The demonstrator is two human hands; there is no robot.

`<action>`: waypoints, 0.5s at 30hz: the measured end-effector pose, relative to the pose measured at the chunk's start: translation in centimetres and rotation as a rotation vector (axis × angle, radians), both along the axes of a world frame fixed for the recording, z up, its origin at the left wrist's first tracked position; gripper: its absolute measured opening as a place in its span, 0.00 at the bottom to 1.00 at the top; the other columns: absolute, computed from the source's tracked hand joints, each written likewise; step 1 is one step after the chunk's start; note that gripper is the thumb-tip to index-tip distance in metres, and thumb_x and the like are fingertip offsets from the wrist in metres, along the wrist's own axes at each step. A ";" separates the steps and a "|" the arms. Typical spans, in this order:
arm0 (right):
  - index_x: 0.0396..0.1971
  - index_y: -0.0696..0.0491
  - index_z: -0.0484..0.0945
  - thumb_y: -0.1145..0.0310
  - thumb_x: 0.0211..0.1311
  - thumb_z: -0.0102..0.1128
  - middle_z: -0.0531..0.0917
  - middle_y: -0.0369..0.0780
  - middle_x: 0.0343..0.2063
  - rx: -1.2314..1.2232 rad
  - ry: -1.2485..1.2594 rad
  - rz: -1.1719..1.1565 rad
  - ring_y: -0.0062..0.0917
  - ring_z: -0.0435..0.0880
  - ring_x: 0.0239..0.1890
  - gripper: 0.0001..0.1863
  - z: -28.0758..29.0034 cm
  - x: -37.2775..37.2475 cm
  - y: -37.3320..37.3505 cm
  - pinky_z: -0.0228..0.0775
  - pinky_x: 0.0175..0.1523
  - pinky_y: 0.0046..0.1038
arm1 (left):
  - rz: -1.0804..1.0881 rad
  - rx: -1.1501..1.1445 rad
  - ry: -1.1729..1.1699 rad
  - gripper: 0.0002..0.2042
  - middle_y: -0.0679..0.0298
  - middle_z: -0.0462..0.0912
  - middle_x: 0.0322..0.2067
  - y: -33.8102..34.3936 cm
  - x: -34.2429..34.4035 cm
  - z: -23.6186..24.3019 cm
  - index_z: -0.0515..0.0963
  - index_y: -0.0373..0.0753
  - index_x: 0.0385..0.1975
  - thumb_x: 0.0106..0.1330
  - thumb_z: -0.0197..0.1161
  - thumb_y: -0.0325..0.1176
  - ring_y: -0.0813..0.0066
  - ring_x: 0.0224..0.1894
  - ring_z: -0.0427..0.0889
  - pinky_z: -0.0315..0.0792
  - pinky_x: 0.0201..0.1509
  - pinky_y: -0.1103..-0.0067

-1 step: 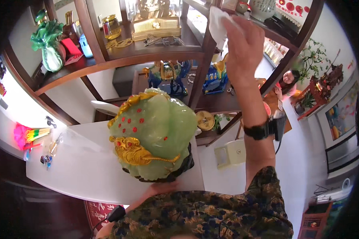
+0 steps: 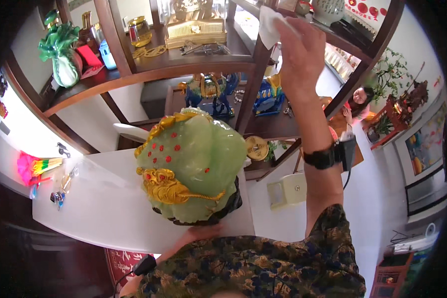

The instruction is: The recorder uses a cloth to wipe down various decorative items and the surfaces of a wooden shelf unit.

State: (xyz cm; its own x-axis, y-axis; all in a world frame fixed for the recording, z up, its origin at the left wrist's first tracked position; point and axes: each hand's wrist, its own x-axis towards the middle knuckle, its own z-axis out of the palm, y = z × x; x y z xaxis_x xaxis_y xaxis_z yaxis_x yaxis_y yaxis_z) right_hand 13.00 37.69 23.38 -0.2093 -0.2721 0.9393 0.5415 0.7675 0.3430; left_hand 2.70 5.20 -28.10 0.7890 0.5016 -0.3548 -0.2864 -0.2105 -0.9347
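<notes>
White cloth (image 2: 269, 29) points upward in view, long axis near vertical, pinched by right hand (image 2: 301, 59); left hand (image 2: 205, 232), grip unclear

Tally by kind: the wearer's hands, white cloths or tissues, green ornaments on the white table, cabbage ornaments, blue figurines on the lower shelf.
Hands (right hand, left hand): 2
White cloth or tissue: 1
Green ornament: 1
Cabbage ornament: 1
Blue figurines: 2
Total: 7

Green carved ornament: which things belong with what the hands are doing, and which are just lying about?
In use:
white cloth or tissue, in the right hand
green ornament, left hand at its base

Just about:
cabbage-shaped ornament
blue figurines
pale stool
</notes>
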 end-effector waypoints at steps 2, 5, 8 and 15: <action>0.36 0.52 0.78 0.78 0.37 0.54 0.75 0.43 0.36 -0.066 -0.047 -0.013 0.36 0.72 0.38 0.19 -0.8 -1.0 0.5 0.68 0.40 0.31 | 0.099 -0.293 -0.328 0.23 0.58 0.51 0.61 0.2 -0.2 2.2 0.50 0.35 0.60 0.67 0.34 0.39 0.65 0.64 0.47 0.41 0.68 0.68; 0.39 0.50 0.77 0.78 0.39 0.54 0.74 0.42 0.37 -0.126 -0.131 -0.019 0.36 0.72 0.39 0.20 -4.2 -0.4 1.2 0.68 0.41 0.31 | 0.050 0.179 -0.142 0.24 0.57 0.49 0.61 0.3 -0.2 2.8 0.48 0.34 0.60 0.68 0.33 0.42 0.65 0.65 0.45 0.39 0.69 0.68; 0.40 0.49 0.77 0.80 0.41 0.56 0.73 0.42 0.37 -0.204 -0.193 -0.037 0.35 0.72 0.39 0.21 -7.5 0.3 0.9 0.67 0.41 0.30 | -0.001 0.395 0.124 0.27 0.56 0.46 0.62 1.2 -1.9 12.5 0.45 0.33 0.61 0.68 0.31 0.45 0.64 0.65 0.44 0.36 0.69 0.66; 0.40 0.50 0.75 0.77 0.47 0.57 0.74 0.43 0.34 -1.047 0.011 0.378 0.36 0.73 0.39 0.17 -13.7 -2.2 -1.9 0.67 0.42 0.32 | 0.136 1.428 0.693 0.30 0.53 0.40 0.64 -2.0 -1.8 2.0 0.41 0.32 0.61 0.67 0.27 0.49 0.66 0.66 0.42 0.35 0.69 0.68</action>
State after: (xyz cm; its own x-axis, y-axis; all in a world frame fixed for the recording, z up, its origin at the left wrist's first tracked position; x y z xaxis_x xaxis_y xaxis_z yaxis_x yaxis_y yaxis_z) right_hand 10.76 35.77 9.64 -0.2705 0.6111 0.7439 0.2108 0.7915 -0.5736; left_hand 0.89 3.25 -26.08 0.6058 0.7720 0.1924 -0.7743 0.6277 -0.0809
